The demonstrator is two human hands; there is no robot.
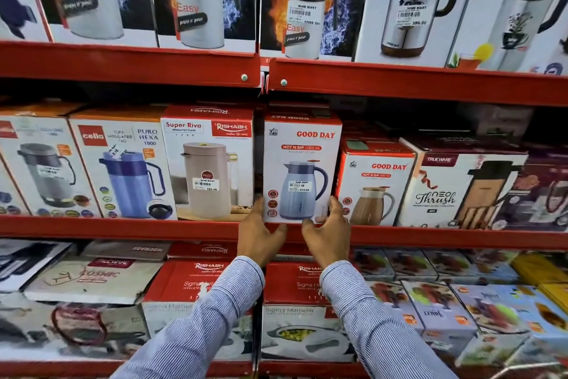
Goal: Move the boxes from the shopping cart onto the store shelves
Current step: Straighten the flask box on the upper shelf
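Note:
A white and red Good Day box (302, 169) with a blue jug pictured on it stands upright on the middle red shelf (123, 229). It sits between a Rishabh Super Riva box (209, 163) and a smaller Good Day box (375, 188). My left hand (261, 232) grips its lower left corner, fingers along the side. My right hand (330, 232) grips its lower right corner, thumb under the front edge. Both sleeves are blue striped. The shopping cart is mostly out of view.
The upper shelf (399, 83) holds tall flask boxes. A Cello box (123, 163) and a Trueware box (455, 188) also stand on the middle shelf. Below are Rishabh boxes (295, 283) and juicer boxes (436, 311). A thin wire rim (522, 368) shows at the bottom right.

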